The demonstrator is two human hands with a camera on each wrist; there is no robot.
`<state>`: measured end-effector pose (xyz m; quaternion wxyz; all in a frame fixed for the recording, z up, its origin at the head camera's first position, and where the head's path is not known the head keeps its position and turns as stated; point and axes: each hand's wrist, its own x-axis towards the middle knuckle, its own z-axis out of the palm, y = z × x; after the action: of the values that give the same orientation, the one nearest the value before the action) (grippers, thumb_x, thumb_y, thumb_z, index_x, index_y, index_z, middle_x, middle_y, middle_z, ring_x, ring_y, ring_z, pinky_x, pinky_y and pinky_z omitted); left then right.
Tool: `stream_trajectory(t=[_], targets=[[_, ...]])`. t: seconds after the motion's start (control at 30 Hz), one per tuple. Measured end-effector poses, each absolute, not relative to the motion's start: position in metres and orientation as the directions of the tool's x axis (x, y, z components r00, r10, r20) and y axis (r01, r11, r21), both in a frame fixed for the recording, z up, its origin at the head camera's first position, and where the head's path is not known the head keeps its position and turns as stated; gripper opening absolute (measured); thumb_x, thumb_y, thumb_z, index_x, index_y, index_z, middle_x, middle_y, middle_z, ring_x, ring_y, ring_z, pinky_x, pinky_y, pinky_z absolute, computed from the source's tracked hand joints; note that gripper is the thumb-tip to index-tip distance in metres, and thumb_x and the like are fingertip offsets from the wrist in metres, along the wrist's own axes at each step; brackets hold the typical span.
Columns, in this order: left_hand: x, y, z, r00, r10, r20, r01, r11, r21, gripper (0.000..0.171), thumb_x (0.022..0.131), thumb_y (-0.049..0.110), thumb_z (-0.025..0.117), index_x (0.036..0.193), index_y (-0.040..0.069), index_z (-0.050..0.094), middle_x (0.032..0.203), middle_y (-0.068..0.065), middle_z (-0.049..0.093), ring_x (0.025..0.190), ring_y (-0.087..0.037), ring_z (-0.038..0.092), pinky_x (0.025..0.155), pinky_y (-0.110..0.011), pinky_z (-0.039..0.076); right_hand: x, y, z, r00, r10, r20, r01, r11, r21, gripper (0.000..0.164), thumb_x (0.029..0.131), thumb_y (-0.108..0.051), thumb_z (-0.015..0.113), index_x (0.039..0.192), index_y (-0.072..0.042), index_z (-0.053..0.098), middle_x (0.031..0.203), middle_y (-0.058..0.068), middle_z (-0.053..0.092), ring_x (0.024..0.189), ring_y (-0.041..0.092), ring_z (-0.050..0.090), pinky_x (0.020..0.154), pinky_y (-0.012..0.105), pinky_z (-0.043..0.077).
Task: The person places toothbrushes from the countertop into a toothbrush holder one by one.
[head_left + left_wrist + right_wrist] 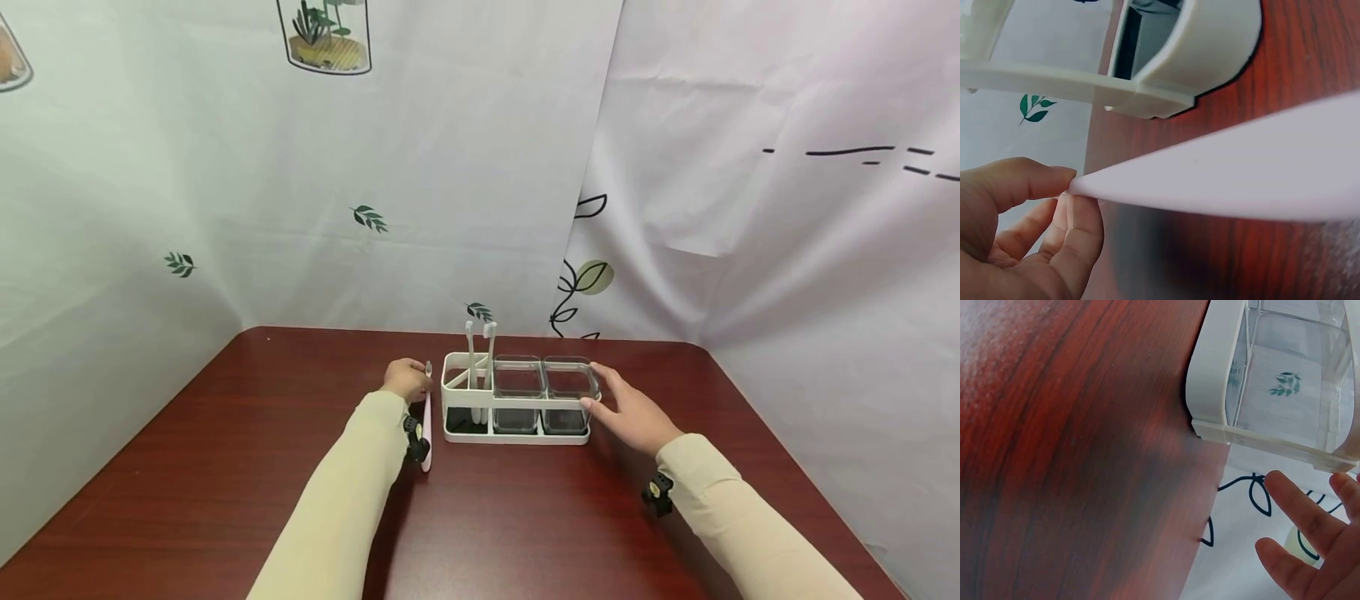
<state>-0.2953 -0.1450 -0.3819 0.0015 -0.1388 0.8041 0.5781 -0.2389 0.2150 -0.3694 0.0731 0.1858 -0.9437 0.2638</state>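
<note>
My left hand (407, 380) pinches a pale pink toothbrush (427, 425) between thumb and fingertips. The brush stands beside the left end of a white rack (525, 402), its handle pointing down toward me. In the left wrist view that handle (1229, 175) looms large and tapers to the fingertips. Two white toothbrushes (491, 350) lean upright in the rack's left section. Two clear square cups (517, 379) fill its middle and right. At the right end, my right hand (633, 412) touches the rack with thumb in front and index finger behind, the other fingers spread.
A dark red-brown wooden table (517, 525) lies under everything. White cloth (465, 150) printed with leaves and jars hangs behind the table and along both sides. Each wrist wears a small black camera band (657, 493).
</note>
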Motion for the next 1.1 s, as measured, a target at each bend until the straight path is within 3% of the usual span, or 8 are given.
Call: stream_trajectory(t=[0.27,0.4,0.63,0.97,1.1], targets=[[-0.296,-0.146,-0.375,-0.960,-0.211,-0.183,-0.229,0.215,0.950,0.037,0.082,-0.017,0.060,0.118,-0.011,0.053,0.119,-0.030,0.056,0.096,-0.033,0.061,0.089,-0.046,0.052,-0.239,0.216,-0.370,-0.920,-0.311,0.236,-0.389,0.789,-0.476,0.074,0.093,-0.051,0.057,0.149,-0.012,0.029,0.143,0.019,0.046,0.119,0.036,0.055,0.097,0.056,0.043],[-0.295,-0.149,-0.370,-0.959,-0.207,-0.195,-0.235,0.189,0.954,0.039,0.080,-0.018,0.060,0.117,-0.011,0.053,0.116,-0.029,0.057,0.088,-0.028,0.061,0.084,-0.044,0.055,-0.239,0.216,-0.370,-0.923,-0.308,0.229,-0.383,0.791,-0.477,0.074,0.093,-0.051,0.057,0.150,-0.012,0.029,0.143,0.019,0.046,0.118,0.036,0.055,0.096,0.055,0.043],[-0.294,-0.154,-0.363,-0.968,-0.171,-0.185,-0.209,0.134,0.969,0.044,0.079,-0.018,0.059,0.121,-0.008,0.051,0.098,-0.019,0.058,0.074,-0.020,0.060,0.066,-0.030,0.054,-0.238,0.216,-0.370,-0.924,-0.307,0.227,-0.381,0.790,-0.481,0.073,0.093,-0.051,0.056,0.149,-0.012,0.029,0.143,0.019,0.047,0.119,0.037,0.055,0.097,0.056,0.042],[-0.285,-0.155,-0.349,-0.972,-0.169,-0.161,-0.178,0.090,0.980,0.048,0.082,-0.015,0.060,0.127,-0.003,0.050,0.094,-0.016,0.061,0.088,-0.031,0.066,0.061,-0.024,0.053,-0.238,0.217,-0.371,-0.927,-0.302,0.220,-0.373,0.797,-0.475,0.074,0.093,-0.052,0.055,0.150,-0.013,0.028,0.143,0.019,0.046,0.120,0.037,0.054,0.097,0.056,0.042],[-0.282,-0.158,-0.344,-0.981,-0.146,-0.127,-0.138,0.061,0.989,0.048,0.083,-0.013,0.060,0.129,-0.004,0.049,0.086,-0.011,0.062,0.082,-0.025,0.066,0.061,-0.023,0.053,-0.238,0.216,-0.369,-0.926,-0.306,0.221,-0.376,0.794,-0.478,0.075,0.093,-0.053,0.055,0.150,-0.013,0.028,0.144,0.019,0.045,0.120,0.036,0.054,0.097,0.056,0.042]])
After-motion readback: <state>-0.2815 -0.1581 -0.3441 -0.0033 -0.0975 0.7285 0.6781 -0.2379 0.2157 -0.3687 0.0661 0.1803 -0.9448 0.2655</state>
